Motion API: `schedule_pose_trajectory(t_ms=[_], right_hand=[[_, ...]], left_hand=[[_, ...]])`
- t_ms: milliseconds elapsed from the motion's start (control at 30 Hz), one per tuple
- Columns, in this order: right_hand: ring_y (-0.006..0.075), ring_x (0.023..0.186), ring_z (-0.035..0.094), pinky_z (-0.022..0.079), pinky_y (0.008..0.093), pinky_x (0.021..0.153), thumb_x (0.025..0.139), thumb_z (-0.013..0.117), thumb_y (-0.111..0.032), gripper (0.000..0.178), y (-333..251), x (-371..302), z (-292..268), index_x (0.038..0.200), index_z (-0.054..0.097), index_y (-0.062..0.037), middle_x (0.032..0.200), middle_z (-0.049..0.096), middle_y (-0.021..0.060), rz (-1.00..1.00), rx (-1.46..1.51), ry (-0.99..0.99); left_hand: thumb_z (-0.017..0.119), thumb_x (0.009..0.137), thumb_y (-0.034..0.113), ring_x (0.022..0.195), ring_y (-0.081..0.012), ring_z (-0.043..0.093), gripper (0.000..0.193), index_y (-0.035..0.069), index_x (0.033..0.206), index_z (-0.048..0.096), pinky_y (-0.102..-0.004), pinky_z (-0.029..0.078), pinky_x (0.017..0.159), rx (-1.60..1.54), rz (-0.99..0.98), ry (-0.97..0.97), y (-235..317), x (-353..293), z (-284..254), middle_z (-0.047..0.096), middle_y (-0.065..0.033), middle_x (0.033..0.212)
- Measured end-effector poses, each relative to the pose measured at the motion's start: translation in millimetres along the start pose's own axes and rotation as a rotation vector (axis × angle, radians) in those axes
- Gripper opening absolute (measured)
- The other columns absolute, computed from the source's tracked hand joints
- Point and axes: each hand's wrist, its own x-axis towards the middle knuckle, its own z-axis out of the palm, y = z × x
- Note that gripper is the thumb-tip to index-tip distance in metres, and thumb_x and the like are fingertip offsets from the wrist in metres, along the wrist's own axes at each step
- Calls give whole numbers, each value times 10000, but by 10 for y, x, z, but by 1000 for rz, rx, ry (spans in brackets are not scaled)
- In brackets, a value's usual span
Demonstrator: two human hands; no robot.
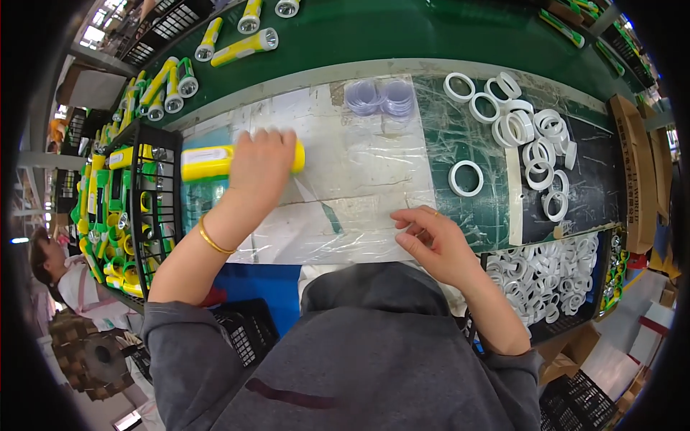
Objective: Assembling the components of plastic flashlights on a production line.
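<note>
My left hand (263, 167) is wrapped round the body of a yellow and green flashlight (205, 163), held sideways over the left part of the worktop (374, 161). Its one end shows beyond my knuckles; the fingers are a little blurred. Near the front edge of the worktop, my right hand (438, 243) has its thumb and fingers apart and slightly bent, with nothing visible between them. A single white ring (466, 178) lies beyond it to the right. Two stacks of clear round lenses (379, 97) sit at the worktop's far side.
Many white rings (514, 128) lie loose at the right, above a bin of more rings (546, 280). A black crate (159, 208) of flashlight parts stands at the left. Finished-looking flashlights (244, 49) rest on the green belt (402, 36). A cardboard box (632, 172) borders the right.
</note>
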Motion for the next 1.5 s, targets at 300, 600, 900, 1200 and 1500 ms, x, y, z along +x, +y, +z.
schedule_pose_trajectory(t_ms=[300, 600, 900, 1200, 1500], right_hand=[[152, 838, 583, 482, 256, 680, 793, 686, -67, 418, -408, 206, 177, 1200, 589, -72, 1109, 524, 84, -290, 67, 193], [213, 865, 599, 521, 284, 687, 727, 773, -253, 500, -446, 180, -22, 1154, 632, -36, 1094, 512, 122, -668, -132, 92], [187, 693, 589, 482, 256, 587, 747, 755, -246, 349, -387, 207, -168, 1008, 691, -23, 885, 600, 95, -882, -228, 258], [104, 842, 544, 524, 217, 673, 710, 764, 3, 360, -526, -7, -291, 1046, 640, -32, 986, 483, 32, -185, 381, -79], [77, 702, 586, 464, 223, 607, 738, 722, -53, 389, -230, -171, -629, 1114, 625, -41, 950, 603, 34, -112, 195, 348]], left_hand=[[776, 654, 101, 833, -331, 650, 454, 83, 1035, 532, -341, 501, 696, -1420, -33, -39, 201, -250, -494, 654, -121, 855], [821, 636, 112, 864, -214, 661, 541, 45, 1088, 532, -300, 501, 742, -1572, 157, 230, 685, -299, -599, 663, -98, 935], [804, 637, 119, 820, -287, 645, 481, 53, 1051, 567, -333, 510, 708, -1617, 163, 266, 879, -289, -637, 645, -107, 942], [803, 609, 116, 799, -287, 637, 492, 59, 1040, 573, -353, 499, 692, -1699, 206, 315, 962, -246, -665, 646, -91, 917], [850, 606, 73, 798, -160, 610, 515, 54, 1032, 561, -269, 487, 706, -1874, 117, 242, 1069, -169, -806, 614, -56, 916]])
